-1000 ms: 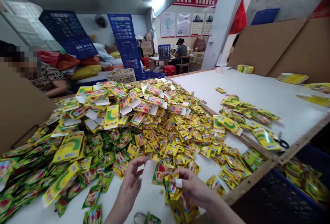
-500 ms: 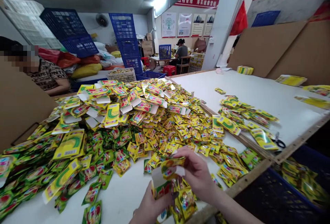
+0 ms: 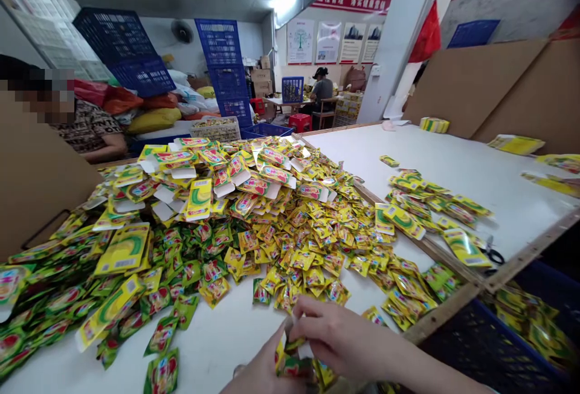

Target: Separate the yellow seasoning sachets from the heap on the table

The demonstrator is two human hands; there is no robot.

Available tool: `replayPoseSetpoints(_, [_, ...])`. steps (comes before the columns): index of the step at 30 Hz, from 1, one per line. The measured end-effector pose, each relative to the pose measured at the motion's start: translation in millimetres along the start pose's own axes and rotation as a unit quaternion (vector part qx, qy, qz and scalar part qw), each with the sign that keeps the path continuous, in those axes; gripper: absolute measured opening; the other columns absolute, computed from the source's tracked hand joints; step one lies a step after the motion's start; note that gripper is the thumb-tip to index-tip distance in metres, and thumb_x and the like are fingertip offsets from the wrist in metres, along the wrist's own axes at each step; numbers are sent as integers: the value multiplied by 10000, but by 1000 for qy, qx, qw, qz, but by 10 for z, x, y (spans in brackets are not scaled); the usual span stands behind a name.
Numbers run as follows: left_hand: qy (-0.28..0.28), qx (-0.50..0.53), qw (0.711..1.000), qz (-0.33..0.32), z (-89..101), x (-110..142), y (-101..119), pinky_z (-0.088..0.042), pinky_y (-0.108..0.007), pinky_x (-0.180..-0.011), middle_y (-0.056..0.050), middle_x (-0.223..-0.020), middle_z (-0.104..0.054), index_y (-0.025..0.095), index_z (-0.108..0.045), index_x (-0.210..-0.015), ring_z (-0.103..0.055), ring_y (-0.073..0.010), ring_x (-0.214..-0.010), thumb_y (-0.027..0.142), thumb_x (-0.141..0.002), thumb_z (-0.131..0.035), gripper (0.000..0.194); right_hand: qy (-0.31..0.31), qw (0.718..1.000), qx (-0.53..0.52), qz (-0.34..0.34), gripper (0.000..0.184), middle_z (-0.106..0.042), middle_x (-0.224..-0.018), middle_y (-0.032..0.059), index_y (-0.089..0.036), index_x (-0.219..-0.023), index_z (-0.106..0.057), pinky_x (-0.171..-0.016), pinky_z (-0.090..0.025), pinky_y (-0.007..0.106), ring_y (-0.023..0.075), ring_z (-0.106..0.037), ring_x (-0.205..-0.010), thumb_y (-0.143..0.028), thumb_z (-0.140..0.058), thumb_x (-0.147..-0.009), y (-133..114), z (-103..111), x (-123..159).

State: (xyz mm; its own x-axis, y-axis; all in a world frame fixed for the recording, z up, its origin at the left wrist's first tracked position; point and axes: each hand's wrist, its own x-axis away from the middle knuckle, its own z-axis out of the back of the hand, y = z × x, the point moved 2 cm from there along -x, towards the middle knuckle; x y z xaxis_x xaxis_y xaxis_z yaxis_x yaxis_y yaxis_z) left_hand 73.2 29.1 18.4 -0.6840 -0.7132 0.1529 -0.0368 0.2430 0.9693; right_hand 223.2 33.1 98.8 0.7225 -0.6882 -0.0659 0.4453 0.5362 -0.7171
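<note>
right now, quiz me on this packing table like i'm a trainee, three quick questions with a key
1. True or false: the scissors lie among the green sachets at the left.
2. What is the left hand holding?
3. Fill in: the stools in the background are ____.

Key:
1. False; they lie on the white tabletop at the right.
2. A small carton.
3. Red.
</note>
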Motion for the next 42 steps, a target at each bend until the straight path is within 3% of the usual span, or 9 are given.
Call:
replayPoseSetpoints(6, [-8, 69, 997, 31, 29, 44, -164, -420, -380, -803, -16, -857, -589, 203, -347, -1225, -576, -222, -836, 225, -627, -680, 685, 150, 981, -101, -66, 362, -567, -853, 16, -187, -878, -585, -663, -428, 213, 129, -547, -772, 45, -438, -641, 204, -61, 122])
replayPoseSetpoints(12, [4, 38, 998, 43, -110, -34, -301, -418, -306, -783, -21, -957, -575, 205, -351, -1193, -574, -184, -860, 74, -571, -611, 687, 100, 982, -146, -68, 240, -653, -840, 62, -191, -885, -679, -691, -464, 243, 152, -599, -758, -142, -458, -808, 119, -253, 270])
replayPoseSetpoints(17, [-48, -19, 998, 37, -216, -141, -135, -441, -348, -826, -92, -1130, -555, 217, -179, -1328, -588, -228, -950, 198, -594, -691, 895, 214, 958, -146, -121, 185, -680, -740, 53, -203, -775, -690, -640, -494, 265, 175, -627, -696, -275, -520, -791, 320, -167, 529])
replayPoseSetpoints(19, [52, -154, 987, 18, -7, -155, -77, -360, -378, -964, -106, -1289, -460, 240, -225, -1333, -477, -249, -1148, 322, -689, -641, 771, 302, 940, -55, -151, 218, -680, -726, 56, -207, -766, -678, -596, -495, 282, 185, -621, -648, -328, -500, -795, 545, 180, 755])
replayPoseSetpoints(24, [322, -454, 829, 58, 807, -149, -115, -334, -459, -955, -155, -1148, -503, 138, -449, -1165, -460, -306, -1106, 410, -816, -389, 447, 496, 767, 324, -246, 231, -594, -1074, 124, -182, -923, -623, -676, -473, 392, 231, -605, -732, -302, -481, -786, 977, 951, 1012])
replayPoseSetpoints(28, [339, -471, 809, 89, 1035, -218, -268, -347, -480, -904, -174, -1066, -514, 86, -468, -1102, -449, -360, -1084, 407, -730, -494, 492, 252, 939, 221, -76, 347, -582, -1099, 124, -158, -1128, -521, -923, -374, 426, 257, -485, -1060, -148, -464, -786, 1009, 278, 132])
replayPoseSetpoints(30, [329, -471, 813, 93, 1033, -256, -316, -367, -429, -889, -142, -1041, -534, 121, -489, -1038, -472, -327, -1063, 377, -707, -520, 420, 163, 969, 183, -31, 408, -587, -1119, 96, -196, -1089, -549, -896, -392, 415, 267, -485, -1045, -153, -577, -684, 980, -214, -344])
replayPoseSetpoints(34, [304, -452, 831, 111, 1066, -266, -385, -421, -318, -785, -77, -938, -568, 151, -456, -999, -553, -233, -906, 278, -669, -544, 365, 133, 985, 103, -29, 180, -637, -914, 119, -163, -881, -594, -881, -365, 473, 270, -523, -936, -110, -515, -729, 1019, -672, -761])
replayPoseSetpoints(42, [216, -433, 866, 127, 1044, -33, -320, -332, -220, -509, 81, -561, -458, 210, -459, -808, -490, -141, -557, 189, -608, -557, 223, 221, 938, -223, -145, 239, -620, -768, 48, -186, -1059, -394, -503, -493, 310, 195, -635, -627, -320, -330, -872, 1159, -523, -415])
